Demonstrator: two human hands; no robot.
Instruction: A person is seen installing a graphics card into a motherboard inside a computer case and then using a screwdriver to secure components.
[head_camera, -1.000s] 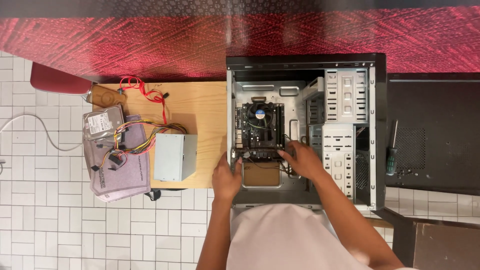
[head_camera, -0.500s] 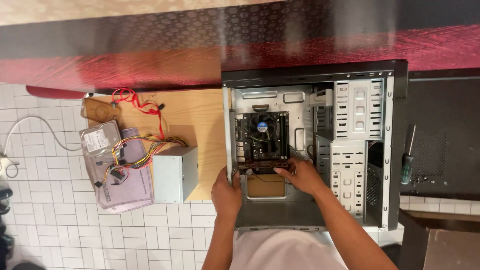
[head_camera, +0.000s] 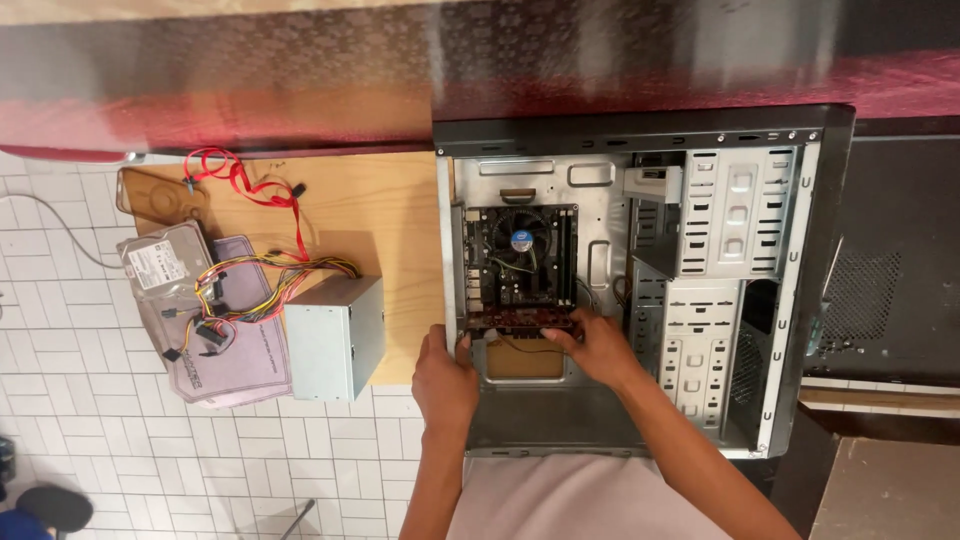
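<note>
Head view: both hands on motherboard (head_camera: 518, 265) inside open PC case (head_camera: 810, 300), frame centre.
Left hand (head_camera: 445, 375) grips case's left wall; right hand (head_camera: 600, 345) fingers closed on board's lower edge. Power supply (head_camera: 335, 335) on wooden table (head_camera: 380, 210), centre left.

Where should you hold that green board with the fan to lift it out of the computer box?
Probably by its bare edges. The motherboard lies flat inside the open case, its fan and parts on top, so grip the near edge from the open side, where the left hand and right hand already are.
</note>
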